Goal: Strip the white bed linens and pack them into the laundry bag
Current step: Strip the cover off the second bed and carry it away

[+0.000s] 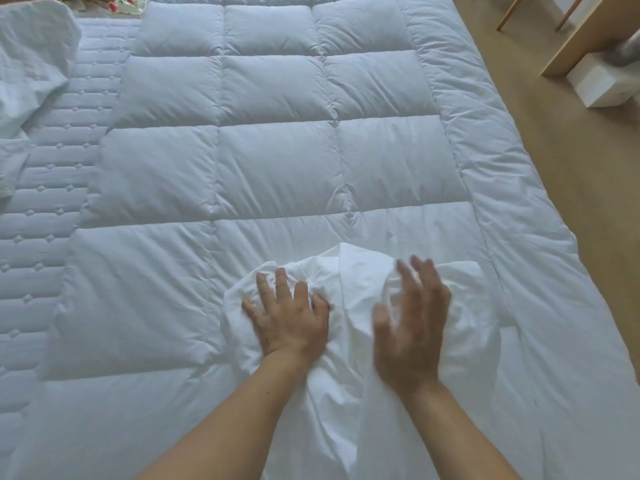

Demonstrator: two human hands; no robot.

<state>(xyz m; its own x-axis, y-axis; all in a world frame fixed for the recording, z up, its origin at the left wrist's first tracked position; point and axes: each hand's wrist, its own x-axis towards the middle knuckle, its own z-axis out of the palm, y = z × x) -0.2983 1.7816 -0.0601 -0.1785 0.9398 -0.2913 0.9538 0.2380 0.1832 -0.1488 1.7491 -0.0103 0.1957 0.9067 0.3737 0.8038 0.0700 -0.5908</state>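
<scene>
A bunched white sheet lies in a heap on the near part of a puffy white quilted duvet that covers most of the bed. My left hand presses flat on the left side of the heap, fingers spread. My right hand hovers over the heap's right side, fingers apart and blurred, holding nothing. No laundry bag is in view.
The stitched mattress pad shows along the left. Crumpled white linen lies at the far left corner. Tan carpet runs along the right, with wooden furniture legs and a white box at the top right.
</scene>
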